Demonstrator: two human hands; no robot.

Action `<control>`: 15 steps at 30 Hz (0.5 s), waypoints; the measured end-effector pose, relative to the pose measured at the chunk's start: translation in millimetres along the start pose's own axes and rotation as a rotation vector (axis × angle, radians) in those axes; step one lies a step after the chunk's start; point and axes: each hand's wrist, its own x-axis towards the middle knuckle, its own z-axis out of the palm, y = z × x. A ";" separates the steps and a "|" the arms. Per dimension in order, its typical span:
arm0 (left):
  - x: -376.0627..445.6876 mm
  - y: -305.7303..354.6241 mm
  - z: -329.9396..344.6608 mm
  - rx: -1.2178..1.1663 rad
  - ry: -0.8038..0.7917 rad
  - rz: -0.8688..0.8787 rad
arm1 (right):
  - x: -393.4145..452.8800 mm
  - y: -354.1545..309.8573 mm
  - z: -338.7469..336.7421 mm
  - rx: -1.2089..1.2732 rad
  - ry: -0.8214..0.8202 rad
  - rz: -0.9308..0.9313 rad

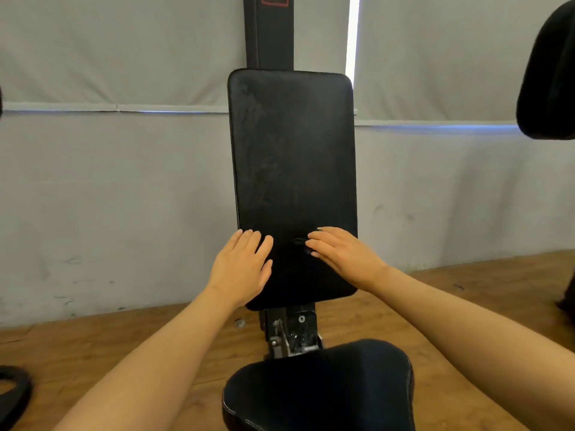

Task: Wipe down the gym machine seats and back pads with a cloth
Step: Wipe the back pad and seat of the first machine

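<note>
A tall black back pad (292,157) stands upright in the middle of the view, its surface dull with smears. Below it, at the bottom edge, is the black seat (320,387) of the same machine. My left hand (241,267) lies flat on the lower left part of the pad, fingers straight and together. My right hand (343,255) rests flat on the lower right part, fingers pointing left. Neither hand holds anything. No cloth is in view.
A black steel post (269,32) rises behind the pad, and a metal bracket (292,332) joins pad and seat. Grey blinds and a grey wall stand behind. The floor (93,346) is wooden. Another black pad (550,76) juts in at the upper right.
</note>
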 end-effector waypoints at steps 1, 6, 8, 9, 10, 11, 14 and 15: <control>2.2 0.5 5.3 -0.004 -0.002 -0.001 | 1.6 2.8 5.5 -0.007 0.025 -0.006; 30.3 2.6 32.1 0.004 0.043 0.015 | 5.2 32.2 40.3 -0.050 0.134 -0.112; 41.5 2.0 36.6 0.001 0.065 0.035 | 7.1 46.7 45.1 -0.043 0.144 -0.131; 46.8 1.9 35.3 0.000 0.062 0.045 | 9.1 52.6 44.2 -0.041 0.148 -0.131; 51.2 2.2 32.1 0.000 0.051 0.053 | 11.8 57.6 41.1 -0.037 0.150 -0.132; 55.0 2.6 27.6 -0.002 0.035 0.059 | 14.5 62.4 36.5 -0.026 0.142 -0.134; 67.8 4.0 8.7 0.004 -0.020 0.078 | 22.3 73.1 17.6 0.027 0.098 -0.136; 74.2 4.2 0.6 -0.002 -0.044 0.081 | 25.1 76.3 9.6 0.044 0.077 -0.135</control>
